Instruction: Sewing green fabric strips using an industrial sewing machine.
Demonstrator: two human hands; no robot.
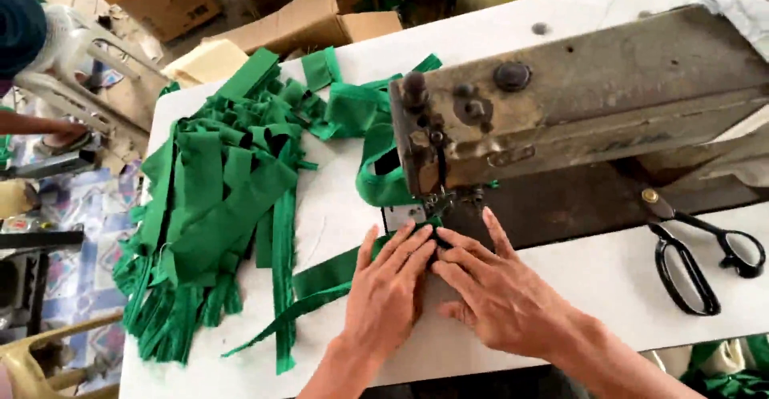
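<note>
Both hands lay flat on the white tabletop (609, 275), side by side just near of the sewing machine's needle. The left hand (390, 287) had its fingers stretched forward and close together, pressing down on a green fabric strip (320, 280) without gripping it; the fingertips reached almost to the presser foot (439, 205). The right hand (490, 287) rested just beside it, fingers spread and extended, index finger touching the left hand's fingertips, palm down on the surface; it too closed around nothing, only bearing down on the cloth at the needle.

The green strip ran from under the left hand's fingers leftward and nearer, ending in loose tails that lay toward the near edge of the tabletop. Another loop of green cloth (376, 179) hung at the left end of the sewing machine (577, 98), a worn, tan, grimy machine head that reached across the far right of the scene.

To the left, well apart from the hands, a large heap of green strips (216, 199) covered much of the tabletop's left half, some spilling over its edge. On the right, near the machine bed, lay black-handled scissors (693, 259), blades shut. Beyond the far edge stood cardboard boxes (296, 22) on the floor
</note>
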